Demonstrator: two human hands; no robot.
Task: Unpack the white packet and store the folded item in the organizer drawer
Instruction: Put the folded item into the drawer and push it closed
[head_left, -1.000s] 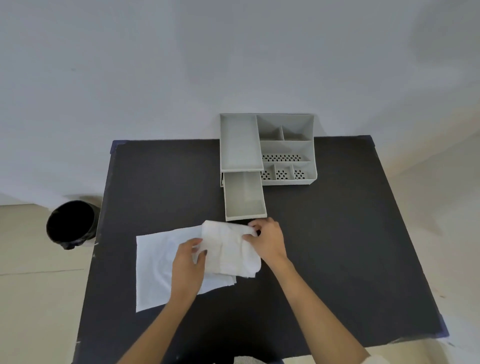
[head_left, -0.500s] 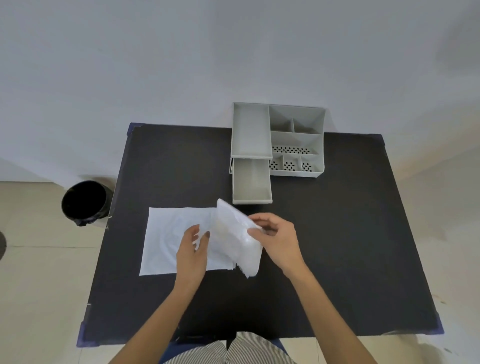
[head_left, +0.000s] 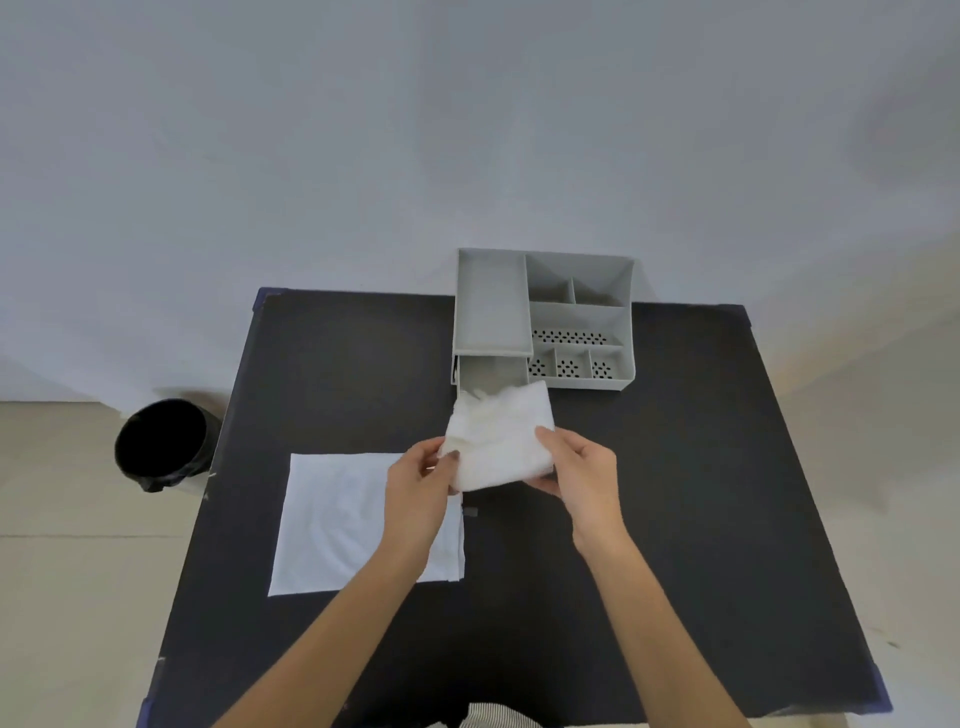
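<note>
- Both hands are ours: our left hand (head_left: 415, 486) pinches the near-left edge of the folded cloth (head_left: 498, 441), thumb on top and fingers curled beneath.
- Our right hand (head_left: 579, 473) clasps the cloth's right side, thumb laid across the top and fingers closed under it.
- We hold the cloth lifted off the table (head_left: 675, 493), between the two hands, its far edge hanging over the front of the drawer (head_left: 488, 375).
- We see the cloth as white and soft, folded into a rough rectangle, with a ruffled corner at its far left.
- The drawer stands pulled out from the lower left of the grey organizer (head_left: 545, 322); the cloth hides its near part, so we cannot tell whether the two touch.
- The organizer sits at the table's far edge, with a long tray on the left and smaller compartments on the right, some with perforated floors.
- We see the white packet (head_left: 337, 525) lying flat on the table to the near left, partly under our left wrist.
- A black bin (head_left: 161, 444) stands on the floor just off the table's left side.
</note>
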